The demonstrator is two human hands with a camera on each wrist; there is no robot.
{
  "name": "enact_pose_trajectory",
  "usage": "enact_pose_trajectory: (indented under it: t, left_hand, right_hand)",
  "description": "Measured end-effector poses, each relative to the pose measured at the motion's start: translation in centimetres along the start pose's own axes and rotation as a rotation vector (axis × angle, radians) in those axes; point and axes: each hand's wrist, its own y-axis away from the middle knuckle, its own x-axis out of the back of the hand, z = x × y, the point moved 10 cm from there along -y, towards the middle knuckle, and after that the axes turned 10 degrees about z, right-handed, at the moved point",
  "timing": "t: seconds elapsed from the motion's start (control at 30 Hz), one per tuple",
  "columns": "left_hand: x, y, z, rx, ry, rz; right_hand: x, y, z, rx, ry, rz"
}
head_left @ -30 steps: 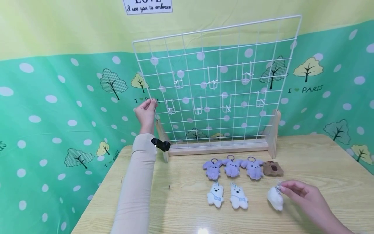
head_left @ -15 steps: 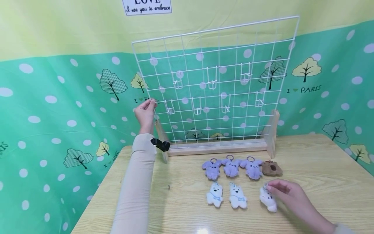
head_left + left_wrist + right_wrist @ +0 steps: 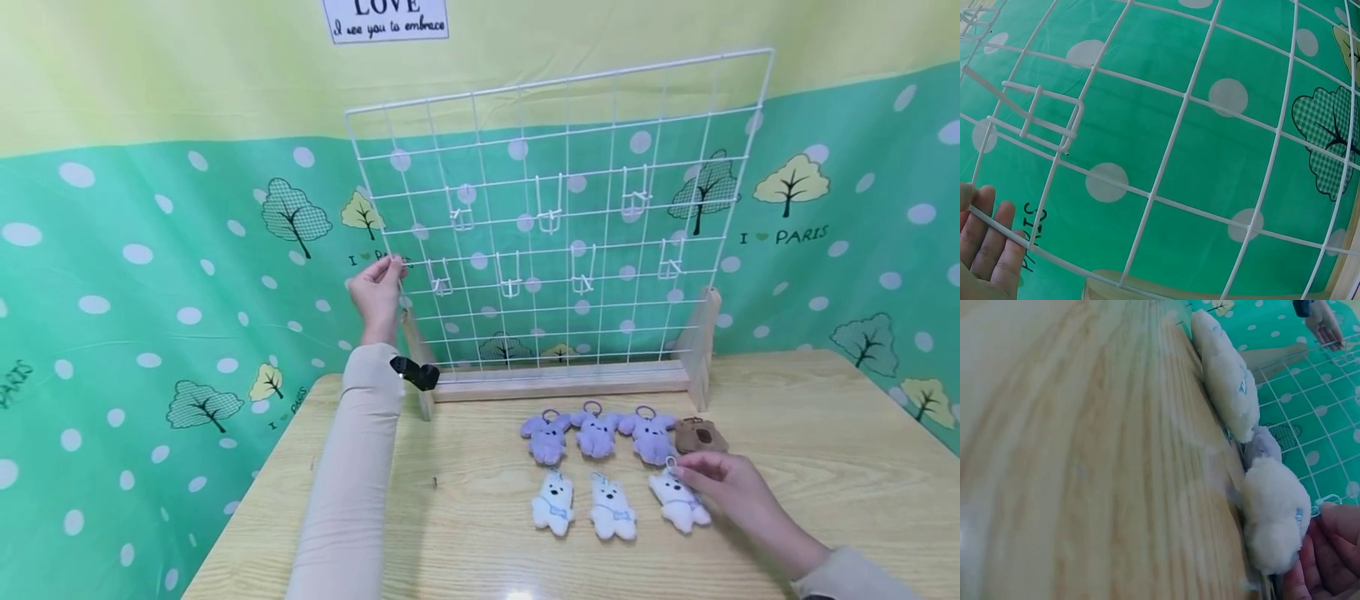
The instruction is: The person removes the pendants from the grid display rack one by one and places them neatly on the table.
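My left hand [image 3: 377, 289] pinched edge of wire grid [image 3: 555, 217]; right hand [image 3: 723, 483] gripped ring of white plush [image 3: 678, 500] on bench [image 3: 825, 450]; hooks [image 3: 547, 218] all bare; seven plushes unhung, I judged.

White plush dog [image 3: 678, 500], white grid [image 3: 555, 217]

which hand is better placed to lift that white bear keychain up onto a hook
Probably the right. The right hand already pinches the white bear keychain at its ring, while the left hand grips the wire grid's left edge.
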Motion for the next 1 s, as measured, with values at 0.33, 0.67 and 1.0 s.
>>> enact_pose_trajectory:
  t: [0.33, 0.67, 1.0]
  left_hand:
    - [-0.5, -0.3, -0.4, -0.001, 0.006, -0.003]
    - [-1.0, -1.1, -1.6, 0.021, -0.051, 0.009]
    - [-0.7, -1.8, -1.5, -0.006, -0.072, -0.003]
  right_hand:
    - [-0.1, -1.5, 1.0, -0.005, 0.102, 0.006]
    - [-0.6, -2.0, 1.4, -0.044, 0.061, -0.030]
    - [0.6, -2.4, -0.3, -0.038, -0.005, -0.044]
